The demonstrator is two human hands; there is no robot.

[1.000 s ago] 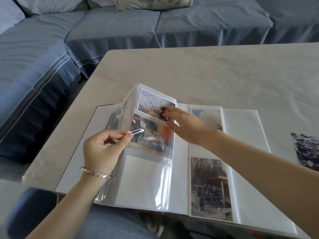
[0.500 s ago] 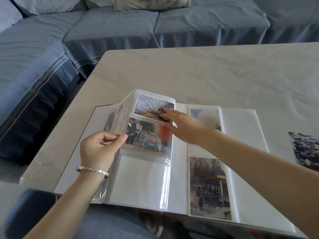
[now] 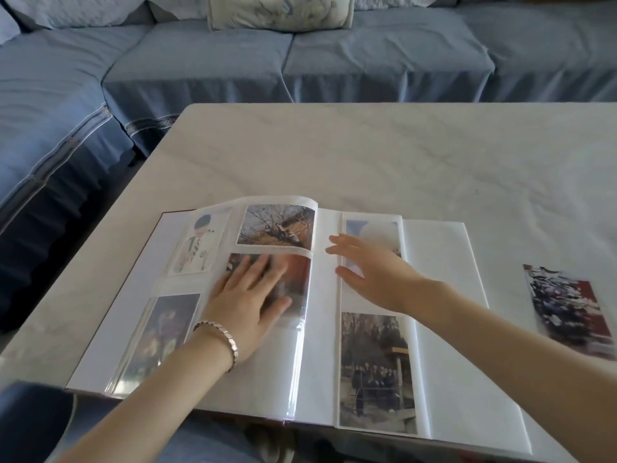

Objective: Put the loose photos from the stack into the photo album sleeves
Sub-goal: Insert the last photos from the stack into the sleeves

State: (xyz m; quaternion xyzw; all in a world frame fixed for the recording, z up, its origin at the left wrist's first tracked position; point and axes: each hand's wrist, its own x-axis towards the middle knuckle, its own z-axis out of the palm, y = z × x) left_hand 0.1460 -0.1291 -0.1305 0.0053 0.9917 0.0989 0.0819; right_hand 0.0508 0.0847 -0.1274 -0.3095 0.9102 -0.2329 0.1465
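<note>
The album [image 3: 440, 279] lies open on the table [image 3: 367, 155], close to its near edge, and the stack [image 3: 567, 305] of loose photos lies well apart to its right, on the bare tabletop. The left hand [image 3: 248, 300] lies flat, fingers straight, on the page left of the spine, over a sleeved photo just below the tree photo [image 3: 277, 225]. The right hand [image 3: 374, 272], fingers spread and holding nothing, is over the page right of the spine; it is blurred, so we cannot tell whether it touches. We judge the step to be smoothing the filled page down before fetching another photo. To do it well, we would press from the spine outward, keep the plastic flat so nothing slides out, and leave the empty sleeve [image 3: 277, 372] below the left hand clear. We can read no writing, brand or label anywhere, nor on the sofa [image 3: 217, 61] behind.
</note>
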